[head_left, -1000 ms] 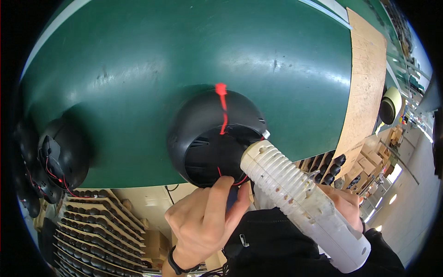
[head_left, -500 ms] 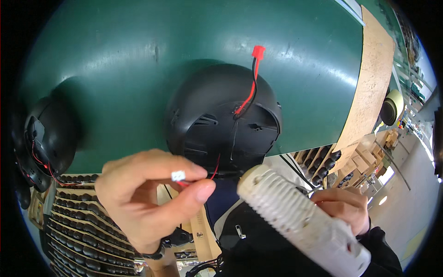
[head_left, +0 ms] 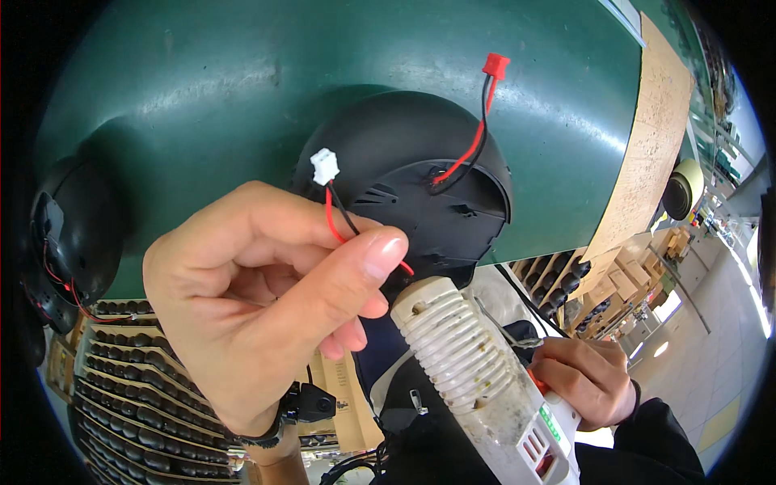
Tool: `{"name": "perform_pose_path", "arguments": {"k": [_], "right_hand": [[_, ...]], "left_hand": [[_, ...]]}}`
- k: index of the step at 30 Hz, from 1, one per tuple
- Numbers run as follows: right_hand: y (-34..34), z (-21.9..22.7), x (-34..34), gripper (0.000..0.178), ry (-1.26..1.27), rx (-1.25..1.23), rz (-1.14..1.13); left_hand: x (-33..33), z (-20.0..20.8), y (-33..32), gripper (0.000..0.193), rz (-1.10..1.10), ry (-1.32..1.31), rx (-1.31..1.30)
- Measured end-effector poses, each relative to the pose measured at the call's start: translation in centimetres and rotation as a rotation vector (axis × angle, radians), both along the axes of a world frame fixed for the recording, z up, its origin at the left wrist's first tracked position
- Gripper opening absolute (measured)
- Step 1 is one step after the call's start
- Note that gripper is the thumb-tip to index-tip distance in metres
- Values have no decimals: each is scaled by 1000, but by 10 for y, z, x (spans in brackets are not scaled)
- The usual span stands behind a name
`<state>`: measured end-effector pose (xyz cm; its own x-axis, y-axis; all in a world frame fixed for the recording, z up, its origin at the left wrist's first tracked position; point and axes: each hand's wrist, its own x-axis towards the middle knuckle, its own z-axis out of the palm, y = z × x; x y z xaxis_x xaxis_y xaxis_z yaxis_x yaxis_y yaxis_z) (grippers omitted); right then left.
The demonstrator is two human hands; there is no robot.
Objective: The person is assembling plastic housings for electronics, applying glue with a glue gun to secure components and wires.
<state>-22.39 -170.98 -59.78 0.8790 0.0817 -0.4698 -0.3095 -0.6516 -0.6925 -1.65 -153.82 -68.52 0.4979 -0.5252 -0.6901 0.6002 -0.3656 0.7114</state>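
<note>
My left hand (head_left: 275,291) pinches a thin red-and-black cable (head_left: 343,212) between thumb and forefinger; its white plug (head_left: 325,166) sticks up above the fingers. My right hand (head_left: 586,380) is closed at the side of a white gun-shaped tool (head_left: 457,347) with a ribbed barrel, an orange-red part showing by the fingers. The barrel's front end is close to the wire ends below my left thumb. Behind both hands, a rounded black plastic shell (head_left: 388,129) lies on the green table, hollow side toward me. From it rises another red-and-black cable with a red plug (head_left: 495,66).
More black shells (head_left: 81,234) with red wires rest at the table's left. Racks of small dark round parts (head_left: 145,388) stand below the left edge. A wooden board (head_left: 638,145) borders the green table (head_left: 218,73) on the right, with cardboard boxes (head_left: 622,279) beyond.
My left hand has risen and moved right with the cable, its white plug now pointing up. The white tool has turned steeper and shifted left. The shell sits slightly higher and further right in view.
</note>
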Motion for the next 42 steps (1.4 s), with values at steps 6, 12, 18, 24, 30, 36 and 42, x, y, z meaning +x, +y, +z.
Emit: {"name": "perform_pose_path", "arguments": {"k": [6, 12, 18, 24, 30, 36, 42], "right_hand": [[1, 2, -1, 30, 18, 7, -18], [-3, 4, -1, 32, 53, 34, -9], [-5, 5, -1, 34, 49, 31, -18], [2, 0, -7, 31, -32, 15, -102], [5, 10, -7, 33, -56, 21, -133], [-6, 22, 0, 43, 77, -3, -93], [-24, 31, -53, 47, 31, 48, -408]], "left_hand": [[-1, -2, 4, 23, -1, -2, -42], [-5, -5, 19, 19, 31, -123, -90], [-9, -6, 35, 21, 35, -175, -111], [-15, -17, 40, 23, 32, -200, -131], [-5, 6, 39, 12, 108, 7, -23], [-16, 4, 30, 11, 131, -5, -46], [-40, -2, 52, 75, -121, -482, -56]]}}
